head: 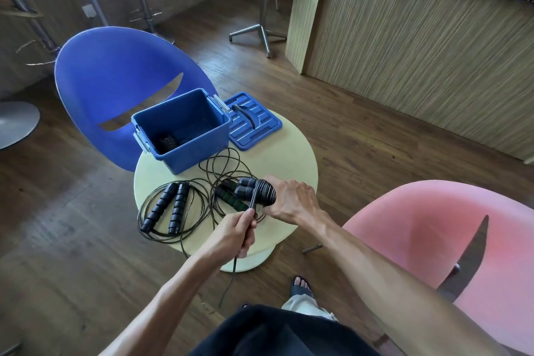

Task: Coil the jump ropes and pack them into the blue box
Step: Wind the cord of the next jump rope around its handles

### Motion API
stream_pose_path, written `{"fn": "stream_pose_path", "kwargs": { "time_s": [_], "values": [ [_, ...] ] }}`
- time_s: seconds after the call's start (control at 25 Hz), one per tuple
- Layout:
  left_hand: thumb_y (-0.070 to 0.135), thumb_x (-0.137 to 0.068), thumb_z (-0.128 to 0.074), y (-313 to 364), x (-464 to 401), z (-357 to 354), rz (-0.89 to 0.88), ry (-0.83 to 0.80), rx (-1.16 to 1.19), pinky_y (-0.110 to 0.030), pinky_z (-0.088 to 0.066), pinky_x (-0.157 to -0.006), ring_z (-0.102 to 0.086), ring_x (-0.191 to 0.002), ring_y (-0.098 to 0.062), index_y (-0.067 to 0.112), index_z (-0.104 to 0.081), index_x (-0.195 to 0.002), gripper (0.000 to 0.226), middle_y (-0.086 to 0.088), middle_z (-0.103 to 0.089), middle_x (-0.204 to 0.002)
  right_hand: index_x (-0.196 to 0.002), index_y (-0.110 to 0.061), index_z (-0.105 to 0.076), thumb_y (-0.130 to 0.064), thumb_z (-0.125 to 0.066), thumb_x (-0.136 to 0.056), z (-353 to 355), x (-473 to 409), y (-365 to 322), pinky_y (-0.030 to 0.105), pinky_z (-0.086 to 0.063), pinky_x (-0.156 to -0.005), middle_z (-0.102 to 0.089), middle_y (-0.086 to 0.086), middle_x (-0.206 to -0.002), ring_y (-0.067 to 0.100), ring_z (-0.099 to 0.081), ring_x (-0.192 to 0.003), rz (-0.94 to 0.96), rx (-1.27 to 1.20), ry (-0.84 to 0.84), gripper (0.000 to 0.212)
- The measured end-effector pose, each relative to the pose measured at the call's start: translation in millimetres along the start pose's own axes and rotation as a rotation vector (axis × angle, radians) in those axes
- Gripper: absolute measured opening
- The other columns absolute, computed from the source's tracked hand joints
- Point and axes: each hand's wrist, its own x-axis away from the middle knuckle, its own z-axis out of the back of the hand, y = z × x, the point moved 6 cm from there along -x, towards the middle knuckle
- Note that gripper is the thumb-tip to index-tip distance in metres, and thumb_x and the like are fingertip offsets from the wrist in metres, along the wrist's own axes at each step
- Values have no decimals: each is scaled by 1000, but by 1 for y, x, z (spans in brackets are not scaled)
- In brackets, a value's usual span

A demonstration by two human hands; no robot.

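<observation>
Over the round table (289,153), right hand (291,199) grips coiled jump rope (264,192); left hand (235,235) pinches its cord (252,199).

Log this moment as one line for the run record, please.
right hand: holds handles | left hand: winds cord | blue box: open

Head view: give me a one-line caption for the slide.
Right hand holds a rope's handles while left hand winds its cord around them, beside the open blue box.

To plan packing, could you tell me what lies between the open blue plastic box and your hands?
In the head view, loose black rope loops on the round table.
</observation>
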Motion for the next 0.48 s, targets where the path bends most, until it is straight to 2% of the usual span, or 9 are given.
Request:
{"fn": "stream_pose_path", "kwargs": {
  "time_s": [0.12,0.24,0.28,0.36,0.44,0.48],
  "values": [
    [28,-106,-31,-12,5,7,-89,0,-198,-33,-44,-50,-51,-45,-22,7,-47,-78,38,-8,-60,-54,-125,-34,-54,-48,-71,-76,8,4,-4,24,-39,-59,-70,-4,-86,19,-58,-69,39,-138,-36,54],
    [26,-105,-33,-18,5,22,-284,13,-544,-33,-51,-64,-61,-60,-14,15,-46,-81,29,0,-67,-67,-130,-39,-54,-44,-74,-75,19,12,-12,17,-37,-56,-66,-10,-86,14,-59,-71,125,-287,-111,59],
    [27,-104,-32,-19,4,27,-329,-2,-651,-29,-51,-63,-60,-62,-10,19,-45,-82,26,5,-65,-70,-132,-40,-53,-41,-75,-75,23,16,-15,15,-35,-57,-64,-11,-85,11,-57,-70,165,-299,-137,61],
    [26,-100,-32,-19,-5,38,-374,-38,-815,-27,-47,-60,-54,-61,-8,20,-47,-86,21,5,-61,-75,-133,-39,-53,-35,-76,-74,24,23,-21,13,-35,-59,-65,-12,-89,7,-56,-72,235,-322,-188,64],
    [22,-96,-38,-12,-15,51,-343,-68,-938,-27,-47,-58,-53,-59,-11,17,-55,-88,20,2,-63,-76,-134,-40,-51,-32,-77,-72,23,31,-25,15,-37,-64,-66,-11,-94,8,-60,-78,279,-362,-230,67],
    [20,-96,-41,-5,-17,56,-329,-98,-995,-24,-47,-58,-55,-61,-10,23,-55,-87,16,4,-64,-77,-133,-41,-50,-33,-76,-71,22,35,-27,17,-40,-67,-67,-11,-96,10,-62,-82,307,-359,-241,68]
  ]
}}
